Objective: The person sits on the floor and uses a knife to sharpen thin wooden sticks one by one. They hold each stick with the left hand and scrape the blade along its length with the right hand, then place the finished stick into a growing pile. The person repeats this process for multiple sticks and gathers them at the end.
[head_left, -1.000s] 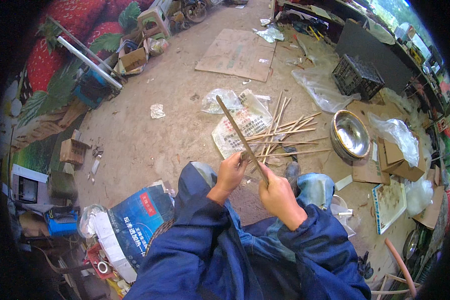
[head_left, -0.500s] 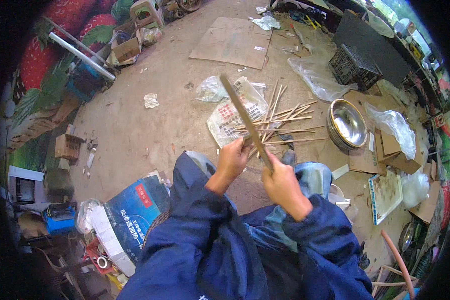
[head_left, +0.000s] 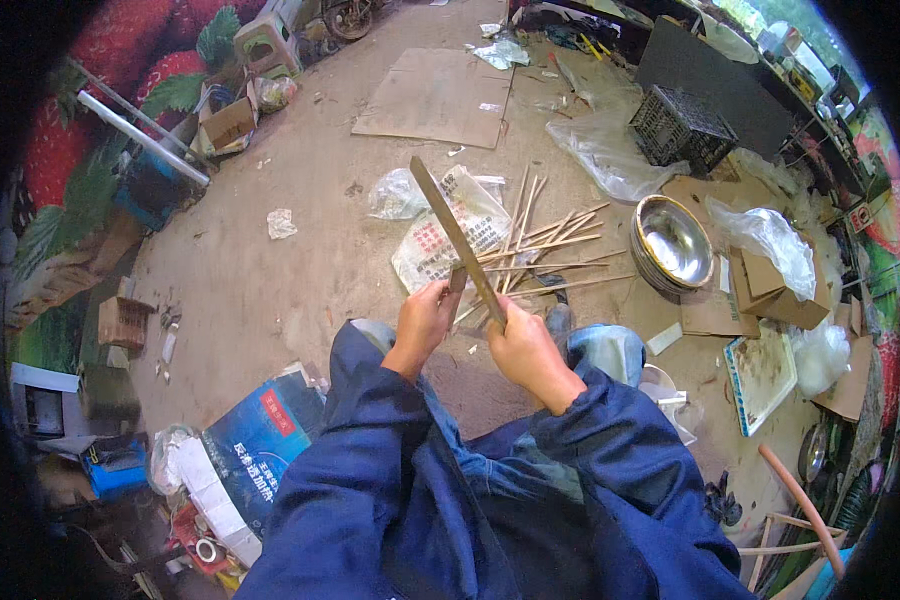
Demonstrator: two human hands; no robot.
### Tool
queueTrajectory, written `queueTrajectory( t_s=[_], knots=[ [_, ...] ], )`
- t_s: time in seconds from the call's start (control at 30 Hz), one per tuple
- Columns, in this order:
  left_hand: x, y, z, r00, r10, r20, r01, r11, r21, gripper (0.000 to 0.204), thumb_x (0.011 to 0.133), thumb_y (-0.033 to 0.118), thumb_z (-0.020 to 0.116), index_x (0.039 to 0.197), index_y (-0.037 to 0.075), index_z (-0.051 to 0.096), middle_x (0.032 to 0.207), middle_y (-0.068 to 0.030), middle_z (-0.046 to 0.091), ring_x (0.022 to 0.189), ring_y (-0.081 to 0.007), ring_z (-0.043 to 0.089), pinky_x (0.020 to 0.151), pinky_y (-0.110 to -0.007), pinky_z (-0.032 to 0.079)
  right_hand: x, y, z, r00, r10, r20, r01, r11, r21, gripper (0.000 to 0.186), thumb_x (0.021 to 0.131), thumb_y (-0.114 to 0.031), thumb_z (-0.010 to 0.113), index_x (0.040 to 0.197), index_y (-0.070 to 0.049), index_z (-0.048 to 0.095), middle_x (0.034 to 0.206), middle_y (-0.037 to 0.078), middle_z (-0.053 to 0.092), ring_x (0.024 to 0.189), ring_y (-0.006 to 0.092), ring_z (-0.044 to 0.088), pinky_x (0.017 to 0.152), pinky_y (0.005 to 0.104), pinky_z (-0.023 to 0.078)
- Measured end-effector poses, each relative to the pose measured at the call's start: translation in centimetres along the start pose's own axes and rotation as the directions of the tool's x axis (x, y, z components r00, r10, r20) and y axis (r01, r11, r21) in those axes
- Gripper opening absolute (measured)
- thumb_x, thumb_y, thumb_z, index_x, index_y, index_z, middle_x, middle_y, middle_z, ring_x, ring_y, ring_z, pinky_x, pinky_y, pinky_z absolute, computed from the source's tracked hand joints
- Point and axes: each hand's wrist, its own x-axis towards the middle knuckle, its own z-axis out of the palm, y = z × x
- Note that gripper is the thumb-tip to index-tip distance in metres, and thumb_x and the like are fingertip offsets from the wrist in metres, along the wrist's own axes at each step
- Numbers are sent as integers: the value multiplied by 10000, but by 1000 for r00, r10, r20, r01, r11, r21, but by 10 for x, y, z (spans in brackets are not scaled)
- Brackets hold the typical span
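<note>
Head view: right hand [head_left: 530, 350] has a full fist around the low end of a long brown strip [head_left: 457, 235] pointing up to 11 o'clock, probably so the rest of it is free. Left hand [head_left: 425, 325] pinches a short dark piece [head_left: 458, 278] right beside it; touching or not, can't tell. Loose sticks [head_left: 542, 244] fan out at 1 o'clock, some over a printed sack [head_left: 485, 220], likely for easy reach. Stacked metal bowls [head_left: 670, 250] at 2 o'clock, just shiny metal inside the top one. Black crate [head_left: 682, 130] past those, contents unreadable. Cardboard box [head_left: 805, 310] at 3 o'clock, clear plastic [head_left: 775, 245] draped on it.
</note>
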Motion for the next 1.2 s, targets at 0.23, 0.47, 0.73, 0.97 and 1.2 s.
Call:
queueTrajectory(
  t_s=[0.23, 0.47, 0.73, 0.97, 1.2],
  knots=[
    [8, -2, 5, 998, 8, 62, -22, 975, 221, 172, 888, 213, 681, 949, 60, 633, 895, -167, 676, 855, -398, 654, 726, -482, 514, 3, -21, -10, 972, 136, 191, -189, 937, 295, 448, 912, -200, 637, 1318, -26, 563, 823, 180, 677, 738, 186, 638, 685, 362, 514],
    [2, 20, 5, 999, -37, -4, 37, 955, 294, 203, 895, 264, 683, 957, 77, 632, 842, -179, 678, 782, -417, 659, 661, -511, 524, 3, -48, -29, 959, 204, 194, -226, 969, 98, 317, 931, -174, 600, 1206, -21, 630, 904, 301, 652, 912, 490, 627, 738, 505, 526],
    [-2, 10, 11, 991, 70, -117, -29, 947, 319, 210, 910, 285, 664, 904, 80, 617, 787, -166, 662, 720, -409, 646, 602, -494, 509, 3, -17, -9, 975, 174, 135, -191, 974, 119, 316, 925, -232, 610, 1175, -43, 655, 928, 309, 647, 924, 486, 625, 763, 532, 519],
    [7, 2, -3, 979, -129, 158, 81, 956, 283, 185, 900, 232, 672, 1012, 85, 682, 955, -198, 701, 878, -405, 674, 744, -467, 539, 22, 12, 11, 947, 237, 217, -230, 971, -60, 304, 932, -240, 572, 1097, -7, 678, 958, 324, 648, 994, 488, 613, 839, 525, 512],
    [-13, -14, -2, 992, 56, 117, -78, 979, 191, 234, 842, 85, 713, 1070, 50, 675, 1034, -170, 698, 970, -362, 673, 812, -413, 538, -9, 36, 21, 931, 258, 257, -341, 867, 362, 519, 908, -287, 682, 1332, -11, 566, 799, 103, 679, 640, 177, 625, 607, 342, 513]
  ],
)
